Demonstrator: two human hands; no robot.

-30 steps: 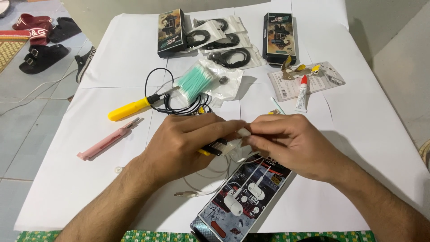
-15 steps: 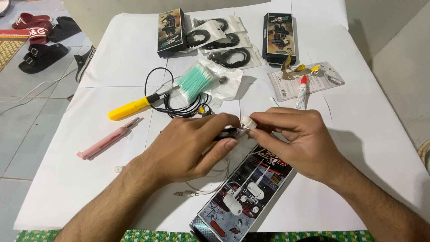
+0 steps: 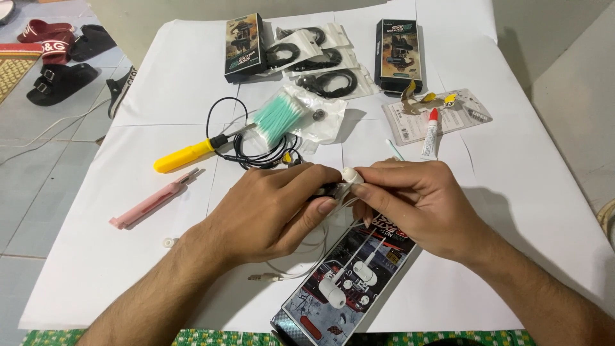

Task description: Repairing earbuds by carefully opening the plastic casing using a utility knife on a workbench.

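Both hands have closed in: left hand (image 3: 272,208) and right hand (image 3: 416,205) now pinch the white earbud (image 3: 350,174) between fingertips, package (image 3: 346,282) at six o'clock.

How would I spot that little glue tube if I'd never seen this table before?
Start at the white paper sheet covering the floor, then look to its far right part, where an opened blister card lies. The small white glue tube rests against that card's near edge, just beyond the right hand. Its red pointed cap sets it apart from the teal-tipped swabs.
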